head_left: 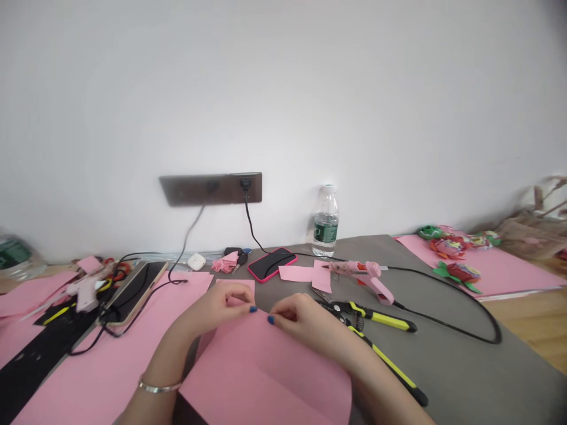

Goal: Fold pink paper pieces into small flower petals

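Observation:
Both my hands pinch the far edge of a large pink paper sheet (266, 372) that lies in front of me on the grey table (443, 366). My left hand (219, 307) grips the edge with curled fingers, a silver bracelet on its wrist. My right hand (296, 316) pinches the same edge a little to the right, thumb against forefinger. The two hands almost touch. A crease runs across the sheet below them.
Yellow-handled cutters (376, 321) lie just right of my right hand, with a pink glue gun (365, 274) and its black cable behind. A phone in a pink case (271, 264), small pink paper pieces, a water bottle (326, 221), paper flowers (456, 260) and more pink sheets surround them.

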{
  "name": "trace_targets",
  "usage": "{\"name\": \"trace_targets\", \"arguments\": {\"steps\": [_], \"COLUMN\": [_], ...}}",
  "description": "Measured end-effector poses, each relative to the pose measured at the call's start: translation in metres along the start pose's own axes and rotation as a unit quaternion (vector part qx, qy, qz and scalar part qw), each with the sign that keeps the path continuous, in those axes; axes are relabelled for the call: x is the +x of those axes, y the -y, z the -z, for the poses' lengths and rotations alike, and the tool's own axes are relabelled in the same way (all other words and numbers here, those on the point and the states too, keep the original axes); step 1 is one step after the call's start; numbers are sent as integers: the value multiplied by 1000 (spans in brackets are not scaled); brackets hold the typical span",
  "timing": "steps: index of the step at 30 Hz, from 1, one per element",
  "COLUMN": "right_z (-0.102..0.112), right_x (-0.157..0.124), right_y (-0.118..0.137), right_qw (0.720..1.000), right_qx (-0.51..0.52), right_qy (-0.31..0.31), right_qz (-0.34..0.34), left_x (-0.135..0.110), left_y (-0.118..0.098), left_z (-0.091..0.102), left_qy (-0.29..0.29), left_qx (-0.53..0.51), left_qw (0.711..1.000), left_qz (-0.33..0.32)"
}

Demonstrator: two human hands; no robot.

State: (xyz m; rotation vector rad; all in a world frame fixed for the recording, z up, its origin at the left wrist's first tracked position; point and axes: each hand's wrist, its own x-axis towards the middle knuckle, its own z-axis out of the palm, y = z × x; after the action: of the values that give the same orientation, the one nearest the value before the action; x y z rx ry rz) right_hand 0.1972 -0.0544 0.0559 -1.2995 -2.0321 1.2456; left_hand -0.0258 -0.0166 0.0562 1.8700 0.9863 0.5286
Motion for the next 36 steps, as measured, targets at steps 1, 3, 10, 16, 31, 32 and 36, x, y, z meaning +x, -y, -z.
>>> {"name": "trace_targets", "arguments": {"steps": [1, 3, 10, 16, 31, 32, 36], "right_z": [6, 18, 49, 50, 13, 15, 17], "right_x": [-2, -5, -14, -8, 14, 12, 11], "right_y": [-1, -4, -16, -23, -22, -20, -16], "right_qw": [1000, 1000, 999, 993, 995, 996, 995], "right_qx": [-2, -5, 31, 38, 41, 35, 49], "right_qy": [4, 3, -11, -97, -87, -85, -88], "right_qz": [-6, -13, -31, -50, 9, 6, -14], "left_x": [-2, -5, -11, -15, -1, -1, 0], "left_y": [2, 7, 19, 17, 2, 1, -1], "left_z": [4, 14, 32, 27, 0, 0, 0], "left_qy": [-17, -61, -114, 79, 126, 130, 136], "left_qx": [5, 11, 6, -18, 23, 23, 25], "left_qw": [1000, 998, 993, 990, 991, 991, 990], "left_qz": [-3, -4, 11, 119, 37, 34, 34]}}
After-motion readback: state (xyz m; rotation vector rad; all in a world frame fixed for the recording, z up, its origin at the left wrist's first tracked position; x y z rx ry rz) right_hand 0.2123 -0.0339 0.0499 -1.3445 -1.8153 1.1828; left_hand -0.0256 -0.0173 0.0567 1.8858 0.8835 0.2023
